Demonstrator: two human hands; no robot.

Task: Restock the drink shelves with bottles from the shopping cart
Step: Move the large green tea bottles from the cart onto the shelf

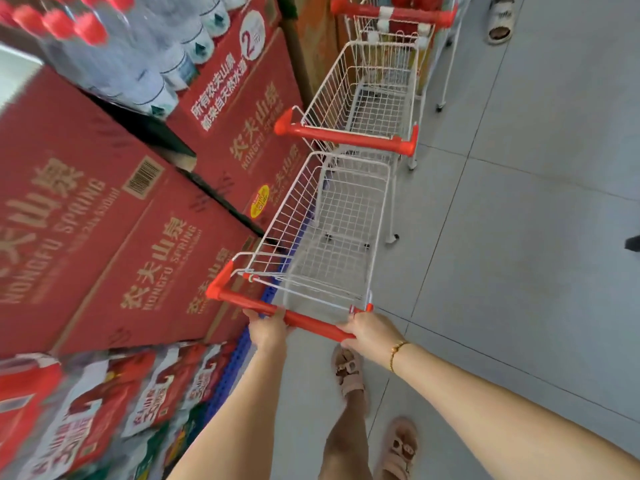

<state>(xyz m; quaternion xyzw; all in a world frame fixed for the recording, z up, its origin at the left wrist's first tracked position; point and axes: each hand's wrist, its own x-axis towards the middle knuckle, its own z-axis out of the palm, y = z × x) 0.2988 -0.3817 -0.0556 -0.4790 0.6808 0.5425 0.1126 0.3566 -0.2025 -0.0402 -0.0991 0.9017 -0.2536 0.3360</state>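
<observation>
— Hands?
— I see left hand and right hand both wrapped round the handle of the shopping cart, at 12.
— Room?
— Open floor from 1 to 3; "NONGFU SPRING" cartons crowd 9, bottles at 11.

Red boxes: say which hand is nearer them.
Left. The left hand grips the handle at the end beside the red boxes; the right hand grips the aisle-side end.

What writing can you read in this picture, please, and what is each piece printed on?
"农夫山泉" and "NONGFU SPRING": red cartons stacked at left.
"所有农夫山泉 都来自天然水源": upper carton.
"2": round white sticker on it.
Yellow tag, barcode label, shrink-wrapped pack labels: too blurred to read.
</observation>
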